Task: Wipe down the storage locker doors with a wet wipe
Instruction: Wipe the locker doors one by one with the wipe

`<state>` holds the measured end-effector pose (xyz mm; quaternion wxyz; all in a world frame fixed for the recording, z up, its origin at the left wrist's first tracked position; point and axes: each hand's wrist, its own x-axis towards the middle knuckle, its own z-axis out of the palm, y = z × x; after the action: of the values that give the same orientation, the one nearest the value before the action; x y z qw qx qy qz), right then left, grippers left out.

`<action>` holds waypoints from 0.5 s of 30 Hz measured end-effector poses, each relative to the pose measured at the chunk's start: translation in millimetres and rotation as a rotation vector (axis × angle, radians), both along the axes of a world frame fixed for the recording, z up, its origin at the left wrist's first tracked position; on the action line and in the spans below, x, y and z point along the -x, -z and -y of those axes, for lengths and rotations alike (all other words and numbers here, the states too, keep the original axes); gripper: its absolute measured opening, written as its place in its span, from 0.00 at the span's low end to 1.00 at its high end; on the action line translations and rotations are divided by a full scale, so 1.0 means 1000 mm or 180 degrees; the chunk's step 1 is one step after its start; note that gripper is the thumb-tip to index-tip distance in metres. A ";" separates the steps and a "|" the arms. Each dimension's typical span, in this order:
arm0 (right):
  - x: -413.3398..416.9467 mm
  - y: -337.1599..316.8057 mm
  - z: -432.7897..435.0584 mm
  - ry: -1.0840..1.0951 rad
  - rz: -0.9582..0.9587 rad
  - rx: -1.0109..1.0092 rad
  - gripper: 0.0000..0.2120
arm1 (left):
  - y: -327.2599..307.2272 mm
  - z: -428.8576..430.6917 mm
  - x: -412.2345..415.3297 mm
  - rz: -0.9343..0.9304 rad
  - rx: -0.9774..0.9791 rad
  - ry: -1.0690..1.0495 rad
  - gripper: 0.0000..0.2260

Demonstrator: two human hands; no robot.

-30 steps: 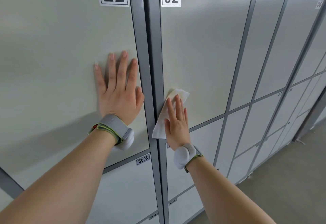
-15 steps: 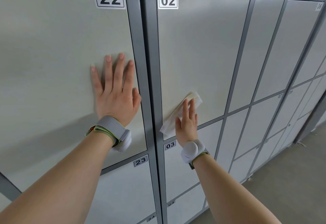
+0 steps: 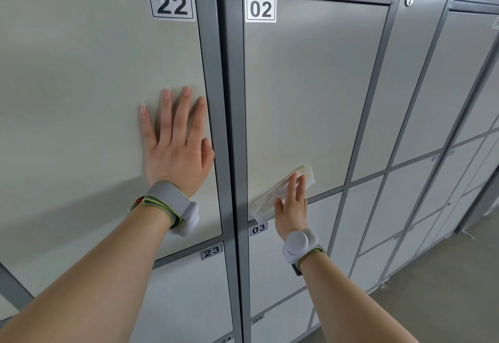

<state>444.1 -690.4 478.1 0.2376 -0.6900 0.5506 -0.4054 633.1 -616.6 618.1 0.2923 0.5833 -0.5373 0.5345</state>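
White and crumpled, a wet wipe (image 3: pixel 264 205) sits pressed against the bottom edge of pale grey locker door 02 (image 3: pixel 310 86), under the right hand (image 3: pixel 291 207). That hand's grip is flat, with fingers straight and close together, pushing the wipe onto the door and not pinching it. The fingers cover the wipe's middle, so only its two ends show, and blur softens both. The left hand (image 3: pixel 178 153) has a spread grip, palm and straight fingers flat on door 22 (image 3: pixel 81 86), holding nothing. Each wrist wears a grey band with a round white unit. Directly below are door 03 (image 3: pixel 270 270) and door 23 (image 3: pixel 189 288); a label lower down is cut off by the frame edge. Smaller lockers run off to the right, most numbers too small to read, above a grey floor (image 3: pixel 445 310).
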 end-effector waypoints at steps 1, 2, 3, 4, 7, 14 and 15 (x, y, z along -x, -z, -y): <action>0.000 -0.007 0.002 0.0055 0.0060 0.0011 0.31 | 0.000 0.000 0.000 -0.0003 0.0007 0.0002 0.27; 0.001 -0.014 0.005 0.0111 0.0113 0.0067 0.30 | 0.001 0.000 0.000 -0.0005 0.0010 0.0004 0.27; 0.001 -0.020 0.008 0.0151 0.0141 0.0169 0.29 | 0.001 0.001 0.001 -0.0006 0.0012 0.0003 0.27; 0.001 -0.026 0.011 0.0171 0.0153 0.0307 0.29 | 0.001 0.001 0.001 -0.0007 0.0016 0.0003 0.27; 0.002 -0.035 0.016 0.0160 0.0207 0.0696 0.28 | 0.000 0.000 0.000 -0.0019 0.0041 0.0003 0.27; 0.004 -0.008 0.017 0.0065 0.0133 0.0474 0.34 | 0.001 0.001 0.002 -0.0028 0.0073 -0.0031 0.26; 0.007 -0.003 0.017 0.0061 0.0088 0.0391 0.34 | 0.001 0.001 0.002 -0.0033 0.0086 -0.0038 0.26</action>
<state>437.3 -707.8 481.2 0.1986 -0.6923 0.5279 -0.4502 631.0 -617.5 617.0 0.2997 0.5853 -0.5250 0.5404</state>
